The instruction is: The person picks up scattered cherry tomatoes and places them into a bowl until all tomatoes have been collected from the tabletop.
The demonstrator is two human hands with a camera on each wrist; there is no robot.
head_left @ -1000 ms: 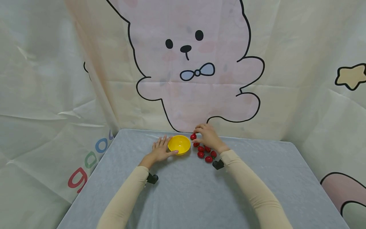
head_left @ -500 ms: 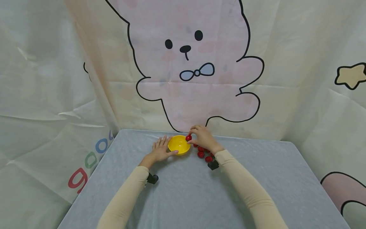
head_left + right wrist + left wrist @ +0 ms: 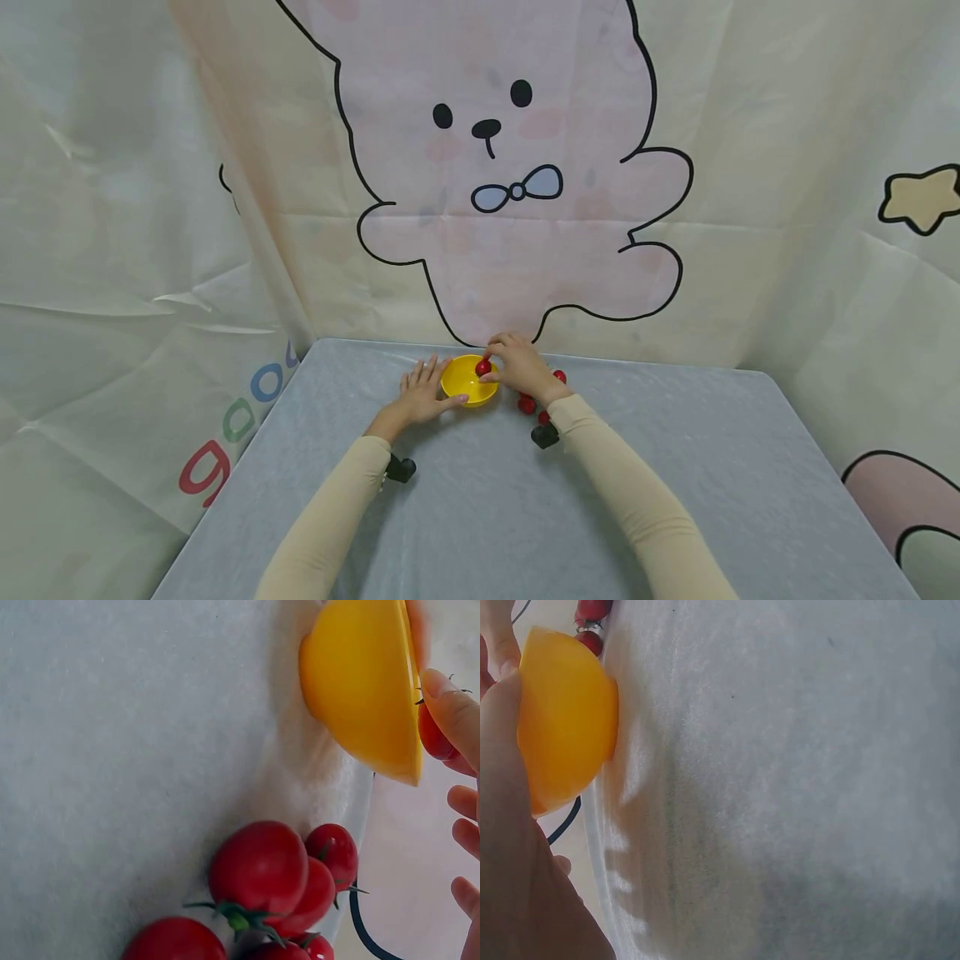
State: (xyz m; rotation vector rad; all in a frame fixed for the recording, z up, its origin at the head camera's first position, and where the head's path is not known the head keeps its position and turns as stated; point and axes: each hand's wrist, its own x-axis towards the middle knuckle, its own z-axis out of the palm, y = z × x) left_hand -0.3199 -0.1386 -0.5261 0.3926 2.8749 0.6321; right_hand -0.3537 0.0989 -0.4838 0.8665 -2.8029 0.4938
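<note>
A yellow bowl (image 3: 457, 385) stands near the table's far edge. My left hand (image 3: 420, 402) rests against its left side, fingers straight and spread, thumb at the near rim. Between the thumb and fingertips of my right hand (image 3: 519, 367) is a cherry tomato (image 3: 483, 367), pinched over the bowl's right part. In the right wrist view this tomato (image 3: 433, 735) shows its green stem end at the bowl's rim. Several more cherry tomatoes (image 3: 259, 870) lie on the table right of the bowl, partly hidden under my right hand and wrist in the head view.
A pale blue-grey cloth covers the table (image 3: 480, 500). Right behind its far edge hangs a curtain (image 3: 735, 275) with a cartoon bear. A dark cable (image 3: 364, 930) shows beyond the edge in the right wrist view. Black wrist mounts (image 3: 401, 469) sit under both wrists.
My right hand has moved left, carrying a cherry tomato from the group on the right to over the bowl. My left hand has stayed at the bowl.
</note>
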